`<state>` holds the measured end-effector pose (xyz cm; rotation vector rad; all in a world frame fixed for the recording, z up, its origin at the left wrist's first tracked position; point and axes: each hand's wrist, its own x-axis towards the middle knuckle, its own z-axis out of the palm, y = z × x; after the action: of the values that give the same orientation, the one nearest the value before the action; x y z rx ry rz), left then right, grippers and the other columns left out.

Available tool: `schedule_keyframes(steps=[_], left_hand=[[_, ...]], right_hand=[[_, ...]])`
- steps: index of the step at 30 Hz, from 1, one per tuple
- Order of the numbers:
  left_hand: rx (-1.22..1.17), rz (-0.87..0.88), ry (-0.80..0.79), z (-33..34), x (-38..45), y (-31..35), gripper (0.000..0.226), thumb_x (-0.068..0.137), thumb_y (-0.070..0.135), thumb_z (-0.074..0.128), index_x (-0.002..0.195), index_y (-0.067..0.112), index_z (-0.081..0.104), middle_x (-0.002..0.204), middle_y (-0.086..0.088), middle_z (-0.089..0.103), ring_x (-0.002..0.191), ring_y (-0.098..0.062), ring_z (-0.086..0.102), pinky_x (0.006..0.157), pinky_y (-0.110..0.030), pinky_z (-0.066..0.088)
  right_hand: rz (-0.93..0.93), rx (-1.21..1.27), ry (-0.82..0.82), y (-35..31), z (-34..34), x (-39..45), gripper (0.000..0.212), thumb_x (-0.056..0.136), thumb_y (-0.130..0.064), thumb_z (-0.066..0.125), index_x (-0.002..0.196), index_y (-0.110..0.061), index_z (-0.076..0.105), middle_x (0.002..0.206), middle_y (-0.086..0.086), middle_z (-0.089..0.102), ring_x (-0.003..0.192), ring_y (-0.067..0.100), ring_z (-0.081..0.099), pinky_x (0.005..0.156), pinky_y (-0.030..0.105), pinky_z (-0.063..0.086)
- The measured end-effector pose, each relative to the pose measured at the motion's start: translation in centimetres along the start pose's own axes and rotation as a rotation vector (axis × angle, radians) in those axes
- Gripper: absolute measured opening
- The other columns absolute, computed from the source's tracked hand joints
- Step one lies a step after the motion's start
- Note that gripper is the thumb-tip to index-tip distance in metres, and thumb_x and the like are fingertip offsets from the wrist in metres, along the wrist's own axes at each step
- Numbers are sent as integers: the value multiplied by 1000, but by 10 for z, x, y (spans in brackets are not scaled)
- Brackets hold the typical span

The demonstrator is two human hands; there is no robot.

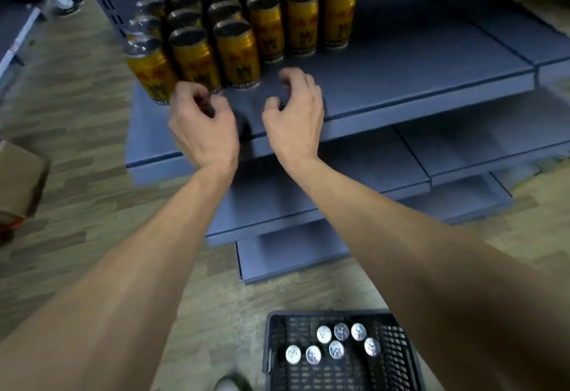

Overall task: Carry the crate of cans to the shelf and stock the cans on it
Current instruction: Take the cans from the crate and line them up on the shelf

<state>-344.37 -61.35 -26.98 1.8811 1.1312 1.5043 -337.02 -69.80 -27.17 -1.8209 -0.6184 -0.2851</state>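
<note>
Both hands are hovering empty with curled fingers, the left hand (pixel 203 125) and right hand (pixel 293 112) gripping nothing. Nearest, a black crate (pixel 398 356) is sitting on the wood-pattern floor (pixel 77 150), holding seven cans (pixel 336 349). Beyond, roughly sixteen yellow cans (pixel 237 54) are standing upright on the grey-blue shelf (pixel 416 69), just past the fingertips

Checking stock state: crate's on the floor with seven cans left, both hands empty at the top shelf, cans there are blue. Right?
Not quite: the cans on the shelf are yellow-gold, not blue, per the head view. The rest holds.
</note>
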Motion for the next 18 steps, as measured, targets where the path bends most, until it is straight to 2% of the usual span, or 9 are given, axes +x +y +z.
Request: schedule_keyframes(steps=[3,5,7,10,12,15,18], left_hand=[[-12,202,-112,-22,-64,4,11,76,11,56,82,3,59,86,-14,57,74,-27,55,70,-33,41],[-41,269,-185,-39,-104,-5,10,76,4,56,84,0,59,90,-16,55,78,-27,55,73,-29,42],[3,298,-306,-54,-140,-26,16,76,4,56,92,2,60,97,-14,55,85,-28,57,77,-34,45],[271,305,-645,-68,-195,-78,28,82,16,53,108,10,59,116,-10,54,95,-33,59,79,-42,45],[491,368,-897,-72,-231,-111,42,85,27,50,125,14,55,138,-14,48,112,-36,56,94,-44,40],[728,417,-1141,-91,-292,-148,61,93,40,48,149,20,36,159,-21,21,144,-35,27,113,-47,18],[832,271,-1360,-110,-363,-179,71,96,53,37,156,29,7,163,-18,-4,151,-32,1,118,-47,9]], right_hand=[[-192,-92,80,28,-32,-36,19,74,-6,59,93,-8,62,92,7,59,86,26,52,76,41,44],[-215,-184,97,50,-51,-68,14,71,-7,58,85,-10,60,87,5,57,83,27,51,72,41,40],[-163,-264,57,80,-68,-106,16,71,-6,57,86,-12,60,88,4,57,85,28,50,72,41,39],[-16,-413,-95,140,-91,-166,23,76,-10,59,99,-13,63,97,5,61,94,30,53,83,42,41],[112,-526,-253,177,-108,-207,35,80,-18,63,114,-13,63,110,10,62,108,33,53,97,44,38],[294,-687,-545,220,-133,-271,61,83,-36,66,138,-18,49,133,14,53,127,33,42,111,45,30],[452,-777,-719,261,-161,-338,78,84,-46,68,150,-24,32,154,20,32,143,34,26,118,47,21]])
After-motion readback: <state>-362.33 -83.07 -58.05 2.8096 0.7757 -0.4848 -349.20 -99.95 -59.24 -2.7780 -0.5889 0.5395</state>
